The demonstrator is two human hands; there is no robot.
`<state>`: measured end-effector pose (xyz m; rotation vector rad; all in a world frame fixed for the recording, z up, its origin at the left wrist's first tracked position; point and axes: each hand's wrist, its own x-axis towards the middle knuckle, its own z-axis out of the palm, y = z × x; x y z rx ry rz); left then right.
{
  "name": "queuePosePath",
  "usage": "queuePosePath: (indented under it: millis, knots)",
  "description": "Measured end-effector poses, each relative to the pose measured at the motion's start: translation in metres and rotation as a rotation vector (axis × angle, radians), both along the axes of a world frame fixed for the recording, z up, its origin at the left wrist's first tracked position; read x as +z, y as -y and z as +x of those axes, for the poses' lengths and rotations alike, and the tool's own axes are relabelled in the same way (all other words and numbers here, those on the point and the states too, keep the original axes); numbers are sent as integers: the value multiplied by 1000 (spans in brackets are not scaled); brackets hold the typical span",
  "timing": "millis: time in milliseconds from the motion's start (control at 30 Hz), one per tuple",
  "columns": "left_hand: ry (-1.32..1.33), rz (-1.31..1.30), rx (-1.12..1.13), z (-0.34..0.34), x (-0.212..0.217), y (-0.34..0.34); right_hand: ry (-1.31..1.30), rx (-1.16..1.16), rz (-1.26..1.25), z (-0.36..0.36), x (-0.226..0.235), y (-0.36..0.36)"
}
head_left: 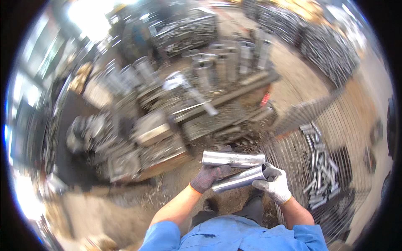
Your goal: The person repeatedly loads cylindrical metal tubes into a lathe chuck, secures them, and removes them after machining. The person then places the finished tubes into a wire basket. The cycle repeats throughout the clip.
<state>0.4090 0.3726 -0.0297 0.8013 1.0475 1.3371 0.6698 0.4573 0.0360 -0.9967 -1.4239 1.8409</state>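
Two shiny metal tubes are held side by side in front of my body. My left hand (210,175), in a dark knitted glove, is closed round the left part of the upper tube (234,159); a gloved fingertip shows beyond its far side. My right hand (275,184), in a white glove with grey fingers, grips the right end of the lower tube (239,180). That tube slants down to the left, its dark open mouth by my right fingers. Its left end lies close to my left hand; whether they touch, I cannot tell.
Ahead is a cluttered workbench (226,121) with several upright tubes (204,73) and a blurred machine (94,129) at its left. To the right, a heap of short metal tubes (320,171) lies on a ribbed surface. Piled metal pieces (326,52) stand farther back.
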Motion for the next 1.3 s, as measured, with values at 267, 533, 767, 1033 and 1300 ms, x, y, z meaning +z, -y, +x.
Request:
queuePosePath:
  millis: [267,533,767,1033,1300]
  knots:
    - [-67,200,918,-177,109,255,197,446,338,-215,105,92]
    - [-363,-10,1166,-342,95,290,-86,121,1229,-397,184,77]
    - [-470,-34,888,-401,36,257,108,193,1288,-625,241,9]
    - [-405,-45,674,-416,62,281,534,370,1409,-822,96,-51]
    - [-1844,-186,1141,-607,129,292,1007,564,1561,-797,126,12]
